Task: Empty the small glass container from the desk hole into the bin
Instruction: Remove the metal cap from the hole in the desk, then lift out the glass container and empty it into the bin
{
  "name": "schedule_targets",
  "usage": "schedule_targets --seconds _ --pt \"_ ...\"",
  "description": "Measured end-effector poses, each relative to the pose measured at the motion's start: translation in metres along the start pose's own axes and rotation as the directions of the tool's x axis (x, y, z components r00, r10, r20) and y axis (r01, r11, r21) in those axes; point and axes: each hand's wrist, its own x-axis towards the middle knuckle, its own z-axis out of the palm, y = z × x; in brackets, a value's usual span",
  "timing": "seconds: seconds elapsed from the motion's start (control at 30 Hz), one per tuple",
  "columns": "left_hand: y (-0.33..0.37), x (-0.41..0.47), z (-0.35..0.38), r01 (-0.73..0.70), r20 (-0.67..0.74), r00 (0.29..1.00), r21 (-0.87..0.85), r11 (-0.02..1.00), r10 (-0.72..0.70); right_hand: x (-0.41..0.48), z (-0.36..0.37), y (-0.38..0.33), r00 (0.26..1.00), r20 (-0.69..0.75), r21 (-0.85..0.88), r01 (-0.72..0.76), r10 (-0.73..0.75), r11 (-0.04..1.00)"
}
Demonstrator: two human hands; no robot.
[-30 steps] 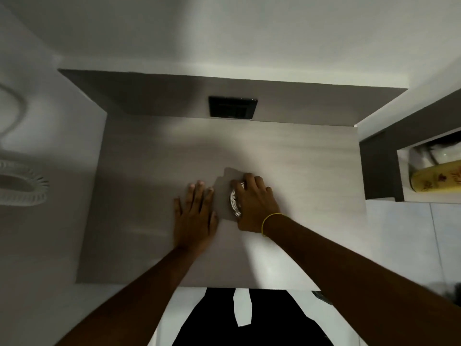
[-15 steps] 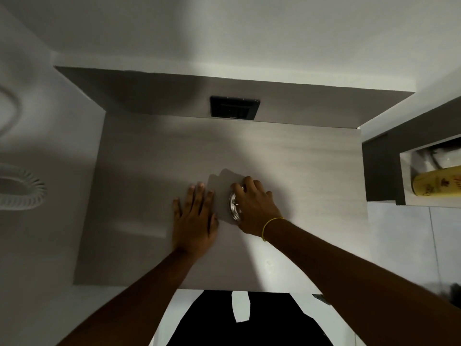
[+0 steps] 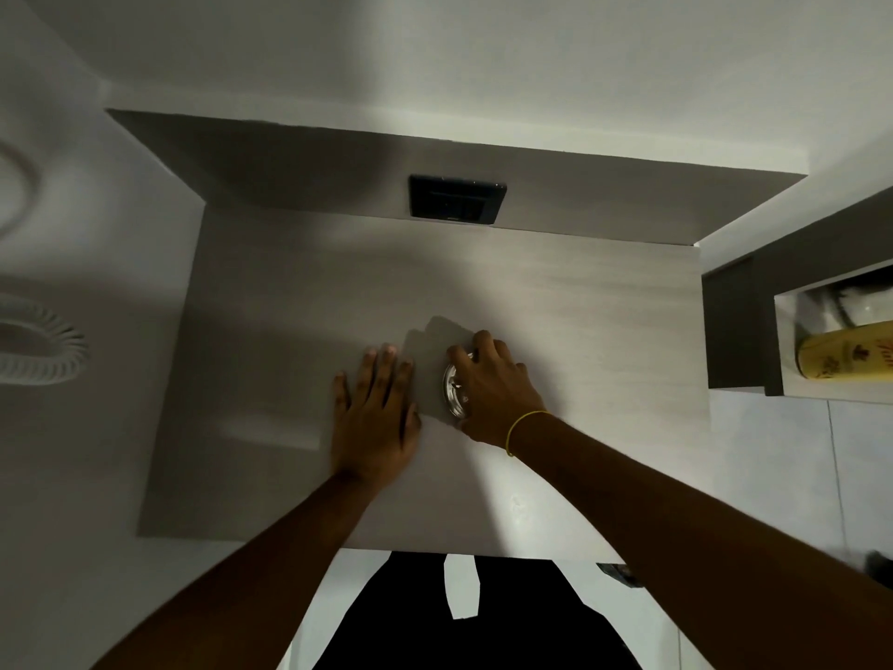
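Observation:
A small round glass container (image 3: 453, 390) sits in the middle of the pale wood desk (image 3: 580, 331), mostly hidden under my right hand (image 3: 493, 386). That hand curls over it, fingers wrapped around its rim; only its left edge shows. The desk hole itself is hidden. My left hand (image 3: 374, 418) lies flat on the desk just left of the container, fingers spread, holding nothing. No bin is in view.
A black socket panel (image 3: 456, 199) is set in the desk's back wall. To the right stands a dark shelf unit (image 3: 739, 326) with a yellow bottle (image 3: 845, 355) lying inside. A white coiled hose (image 3: 43, 350) hangs at the left.
Both hands have stayed in place on the desk. The view has shifted slightly; my right hand's grip over the container looks the same.

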Motion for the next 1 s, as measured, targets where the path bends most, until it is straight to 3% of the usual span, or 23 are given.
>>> schedule_targets --seconds 0.2,0.33,0.5,0.67,1.0 --pt "-0.001 0.0 0.0 0.008 0.014 1.0 0.001 1.0 -0.008 -0.002 -0.001 0.0 1.0 0.001 -0.023 0.026 -0.026 0.999" --pt "-0.002 -0.001 0.001 -0.001 0.004 1.0 -0.015 1.0 0.001 -0.012 -0.001 0.006 0.998 -0.051 0.059 0.039 -0.036 0.997" --pt "-0.003 -0.002 0.001 -0.01 -0.011 1.0 -0.018 1.0 0.01 -0.03 -0.003 0.036 0.992 -0.117 0.181 -0.023 0.045 0.983" --pt "-0.001 -0.003 0.0 -0.01 -0.032 0.999 -0.009 1.0 0.01 -0.044 0.003 0.069 0.98 -0.135 0.184 -0.121 0.146 0.976" --pt "-0.001 -0.001 0.002 -0.013 -0.048 0.999 0.016 1.0 0.014 -0.049 0.026 0.085 0.966 -0.205 0.162 -0.123 0.155 0.979"
